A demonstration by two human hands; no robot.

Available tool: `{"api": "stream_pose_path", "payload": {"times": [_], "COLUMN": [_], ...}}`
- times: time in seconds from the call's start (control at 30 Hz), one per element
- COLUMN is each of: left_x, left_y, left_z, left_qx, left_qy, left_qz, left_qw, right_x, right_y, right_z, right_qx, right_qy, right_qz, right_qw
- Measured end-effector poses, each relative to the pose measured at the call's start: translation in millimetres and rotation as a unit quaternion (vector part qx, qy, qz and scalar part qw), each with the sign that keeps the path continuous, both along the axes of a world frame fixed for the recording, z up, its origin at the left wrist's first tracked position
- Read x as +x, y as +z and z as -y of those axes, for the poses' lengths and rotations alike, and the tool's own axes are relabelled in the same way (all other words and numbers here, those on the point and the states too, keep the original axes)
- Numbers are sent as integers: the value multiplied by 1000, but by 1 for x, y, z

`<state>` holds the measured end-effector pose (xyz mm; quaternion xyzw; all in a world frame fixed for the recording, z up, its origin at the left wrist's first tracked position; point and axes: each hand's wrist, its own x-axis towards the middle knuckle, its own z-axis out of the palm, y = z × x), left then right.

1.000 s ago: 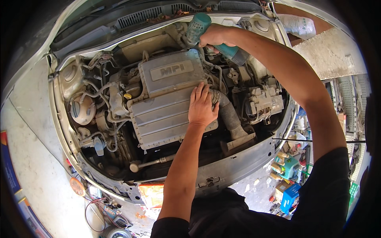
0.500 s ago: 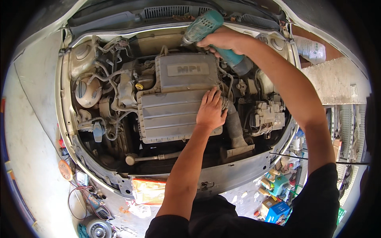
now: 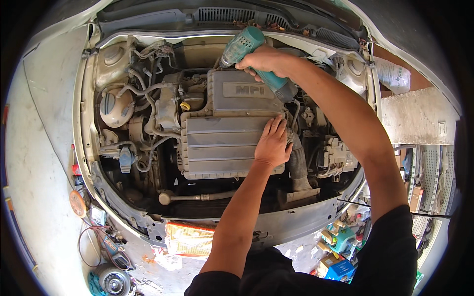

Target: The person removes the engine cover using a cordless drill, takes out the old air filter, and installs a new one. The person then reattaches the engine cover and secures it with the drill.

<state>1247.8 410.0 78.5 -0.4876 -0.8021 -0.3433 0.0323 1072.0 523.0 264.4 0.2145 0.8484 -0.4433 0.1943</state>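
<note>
My right hand (image 3: 256,60) is wrapped round the grip of a teal cordless drill (image 3: 243,43). The drill's nose points down and to the left, at the far left edge of the dark grey plastic engine cover (image 3: 232,133). Whether its tip touches anything there cannot be made out. On the cover's right part rests my left hand (image 3: 272,142), palm down, fingers stretched out. Beside that hand a ribbed black air hose (image 3: 297,163) runs down toward the front of the engine bay.
To the left are a coolant tank (image 3: 116,108), a yellow dipstick handle (image 3: 185,106) and a blue washer cap (image 3: 126,160). A battery-side fuse box (image 3: 338,154) sits on the right. The open hood (image 3: 419,44) arches above. Boxes and bottles lie on the floor beyond the bumper.
The drill and my right hand have moved left and nearer over the cover's far edge. My left hand keeps its place on the cover. The whole view has shifted slightly.
</note>
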Motion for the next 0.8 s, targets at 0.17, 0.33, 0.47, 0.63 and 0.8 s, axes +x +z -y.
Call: {"api": "stream_pose_path", "payload": {"times": [0.17,0.33,0.47,0.63,0.8], "left_x": [-1,-2,-2,0,-1], "left_y": [-1,1,2,2,2], "left_z": [1,2,2,1,1], "left_qx": [-16,-12,-15,-21,-16], "left_qy": [2,2,3,-3,-1], "left_qz": [-7,-6,-12,-4,-5], "left_qw": [1000,1000,1000,1000,1000], "right_x": [-2,-2,-4,-18,-29], "right_y": [2,0,0,-12,-9], "right_z": [5,6,6,0,10], "right_qx": [18,24,28,56,105], "right_qy": [6,0,17,42,68], "right_qz": [26,37,29,49,45], "right_qw": [999,999,999,996,991]}}
